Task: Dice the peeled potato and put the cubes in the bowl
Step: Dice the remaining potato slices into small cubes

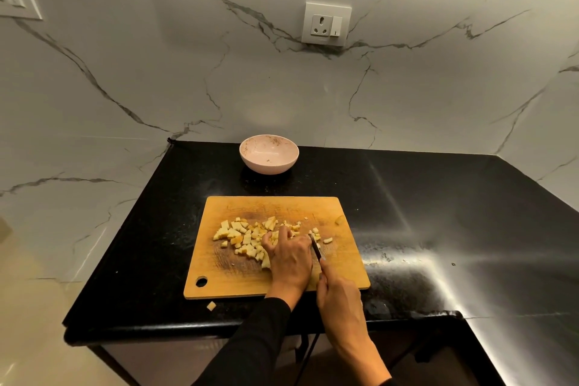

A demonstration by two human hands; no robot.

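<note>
Several yellow potato cubes (pixel 241 233) lie scattered over the middle of a wooden cutting board (pixel 219 273). My left hand (pixel 289 255) rests on the board with its fingers curled round some potato pieces. My right hand (pixel 340 294) grips the handle of a knife (pixel 315 247), whose blade points away from me, right beside the left hand. A pink bowl (pixel 268 157) stands behind the board near the wall; no cubes show in it.
One potato cube (pixel 211 306) lies on the black countertop (pixel 407 213) just in front of the board's near left corner. Another piece (pixel 339 219) sits at the board's right edge. A marble wall with a socket (pixel 326 24) rises behind the bowl.
</note>
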